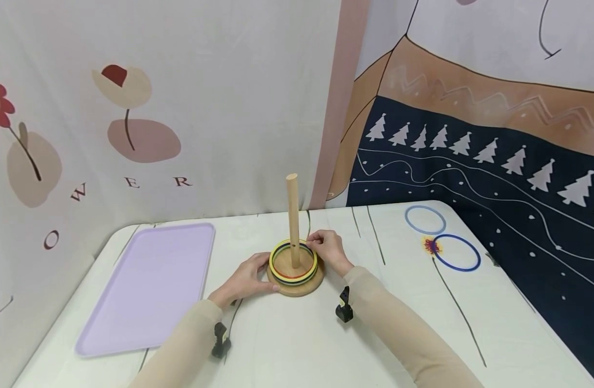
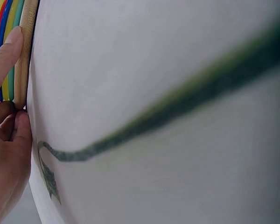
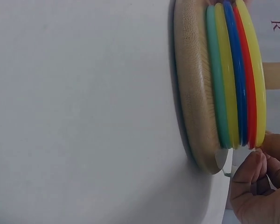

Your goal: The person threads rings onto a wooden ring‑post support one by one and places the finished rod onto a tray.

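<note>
A wooden ring stand has a round base (image 1: 295, 291) and an upright post (image 1: 293, 215). Stacked around the post are several thin rings: from the top, a yellow ring (image 3: 257, 74), a red ring (image 3: 247, 74), a blue ring (image 3: 238, 74), another yellow ring (image 3: 226, 74) and a green ring (image 3: 216, 74). My left hand (image 1: 248, 277) grips the base from the left, thumb along its front edge and fingers toward the back. On the far right side of the stack, my right hand (image 1: 329, 249) pinches the top yellow ring between thumb and fingertips.
Left of the stand lies a lilac tray (image 1: 146, 285). At the table's back right are a light blue ring (image 1: 406, 220) and a dark blue ring (image 1: 471, 246). The white tablecloth (image 1: 297, 339) carries printed stems. Patterned cloth walls (image 1: 248, 108) rise behind and beside the table.
</note>
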Motion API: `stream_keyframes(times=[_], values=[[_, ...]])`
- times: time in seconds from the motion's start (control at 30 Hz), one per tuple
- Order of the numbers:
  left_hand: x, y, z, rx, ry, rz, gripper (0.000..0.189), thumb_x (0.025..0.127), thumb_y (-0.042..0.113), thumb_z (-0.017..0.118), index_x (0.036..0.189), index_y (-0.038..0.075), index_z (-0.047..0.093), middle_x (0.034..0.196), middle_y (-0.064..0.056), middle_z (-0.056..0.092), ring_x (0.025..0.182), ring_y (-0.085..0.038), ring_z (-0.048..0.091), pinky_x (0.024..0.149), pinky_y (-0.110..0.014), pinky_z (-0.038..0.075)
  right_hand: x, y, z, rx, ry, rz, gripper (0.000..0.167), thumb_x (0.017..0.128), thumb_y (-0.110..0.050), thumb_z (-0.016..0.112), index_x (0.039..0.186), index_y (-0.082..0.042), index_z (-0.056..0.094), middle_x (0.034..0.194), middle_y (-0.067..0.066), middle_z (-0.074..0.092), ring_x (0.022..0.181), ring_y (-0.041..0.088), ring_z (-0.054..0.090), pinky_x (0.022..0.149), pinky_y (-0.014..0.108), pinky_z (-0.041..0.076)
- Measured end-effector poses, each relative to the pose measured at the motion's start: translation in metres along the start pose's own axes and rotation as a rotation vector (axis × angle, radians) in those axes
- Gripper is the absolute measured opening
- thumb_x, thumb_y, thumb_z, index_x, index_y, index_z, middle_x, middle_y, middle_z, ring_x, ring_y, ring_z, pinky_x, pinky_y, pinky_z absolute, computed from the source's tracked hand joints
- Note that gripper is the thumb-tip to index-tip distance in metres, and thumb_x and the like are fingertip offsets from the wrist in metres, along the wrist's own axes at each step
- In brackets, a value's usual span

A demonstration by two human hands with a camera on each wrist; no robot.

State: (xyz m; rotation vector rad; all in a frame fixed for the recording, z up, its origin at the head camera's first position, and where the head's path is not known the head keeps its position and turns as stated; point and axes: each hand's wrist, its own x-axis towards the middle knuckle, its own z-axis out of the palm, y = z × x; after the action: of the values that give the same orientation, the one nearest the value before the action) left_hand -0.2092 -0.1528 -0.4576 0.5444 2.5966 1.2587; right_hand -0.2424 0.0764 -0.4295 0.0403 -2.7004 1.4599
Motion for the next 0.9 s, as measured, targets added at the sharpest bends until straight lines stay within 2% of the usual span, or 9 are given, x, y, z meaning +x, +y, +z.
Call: stream_keyframes(times=[0.27,0.47,0.63,0.9], values=[[0.0,0.0,0.0,0.014,-0.005,-0.008,0.087,0.068,0.028,0.085,0.139,0.001,0.042,0.142,-0.015,0.042,0.131,-0.029,0.043,0.112,-0.036,0.037,-0.003,0.002,-0.001,0.03,0.012,-0.002,0.006,0.085,-0.005,0.067,0.086,0.0,0.071,0.076,0.008,0.066,0.063,0.009,0.051,0.05,0.014,0.043],[-0.001,0.001,0.0,0.016,-0.002,-0.011,0.087,0.068,0.028,0.085,0.139,0.001,0.042,0.142,-0.015,0.041,0.131,-0.029,0.042,0.111,-0.037,0.037,-0.004,0.004,-0.01,0.112,0.055,0.02,0.011,0.088,-0.008,0.065,0.092,0.0,0.07,0.079,0.009,0.065,0.063,0.008,0.05,0.05,0.014,0.044],[-0.001,0.0,-0.001,0.017,-0.001,0.005,0.086,0.068,0.027,0.085,0.138,0.0,0.043,0.142,-0.016,0.042,0.131,-0.029,0.043,0.111,-0.037,0.037,-0.004,0.015,-0.031,0.199,0.121,0.058,0.016,0.09,-0.009,0.062,0.098,0.003,0.068,0.083,0.011,0.065,0.063,0.006,0.052,0.053,0.015,0.05],[-0.001,0.0,0.0,0.013,0.0,0.005,0.086,0.068,0.027,0.085,0.138,0.001,0.043,0.142,-0.016,0.042,0.131,-0.03,0.043,0.112,-0.037,0.037,-0.003,0.048,-0.081,0.275,0.26,0.155,0.024,0.094,-0.012,0.056,0.109,0.005,0.063,0.092,0.015,0.062,0.065,0.003,0.053,0.059,0.01,0.052]])
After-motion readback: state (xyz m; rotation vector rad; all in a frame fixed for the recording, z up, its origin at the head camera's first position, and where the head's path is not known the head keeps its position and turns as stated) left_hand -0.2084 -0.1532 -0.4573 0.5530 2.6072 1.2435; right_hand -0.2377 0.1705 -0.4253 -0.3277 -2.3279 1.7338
